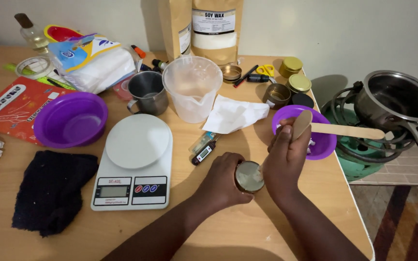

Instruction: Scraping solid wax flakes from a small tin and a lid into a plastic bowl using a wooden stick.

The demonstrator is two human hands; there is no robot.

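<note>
The scale [134,162] lies left of the tin [249,177], bowl [321,145] behind right.

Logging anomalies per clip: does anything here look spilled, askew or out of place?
Nothing looks spilled or damaged. The left hand grips a small round tin upright on the table; the right hand holds a wooden stick above it. The one loose item is a crumpled white paper lying beside the clear measuring jug.

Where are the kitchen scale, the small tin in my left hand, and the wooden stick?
Kitchen scale [137,141], head view, on its round white weighing plate.
Small tin [249,177], head view, on its open top, gripped by the left hand [222,181].
Wooden stick [347,130], head view, on its flat middle, over the purple bowl's rim.
</note>
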